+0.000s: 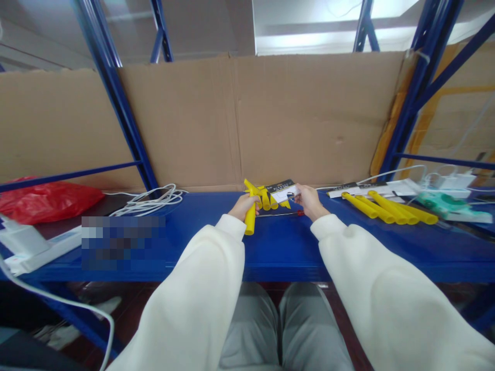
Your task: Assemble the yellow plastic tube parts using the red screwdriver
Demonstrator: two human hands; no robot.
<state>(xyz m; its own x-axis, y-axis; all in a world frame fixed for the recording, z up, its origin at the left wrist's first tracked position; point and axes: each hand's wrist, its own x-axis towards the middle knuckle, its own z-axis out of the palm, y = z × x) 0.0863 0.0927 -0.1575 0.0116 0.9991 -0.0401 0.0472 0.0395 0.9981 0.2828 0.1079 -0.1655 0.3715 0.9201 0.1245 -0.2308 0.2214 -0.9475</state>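
My left hand (242, 205) is closed round a yellow plastic tube-like piece (250, 224), which stands nearly upright with a narrower, angled upper end. Several more yellow pieces (266, 200) lie just beyond it, partly hidden. My right hand (310, 201) pinches the right end of a black-and-white printed card (284, 191). The card's left edge reaches over the yellow pieces. Below the card, a thin metal rod with a red end (300, 213), like a screwdriver, lies on the blue table (286, 242). The right fingertips are close to that red end.
More yellow tubes (386, 210) lie at right on printed cards (340, 189), beside a green-and-white item (450, 206). At left are coiled white cable (164, 200), a red plastic bag (54, 198) and a white power strip (50, 251). A cardboard panel (185, 123) closes the back between blue posts.
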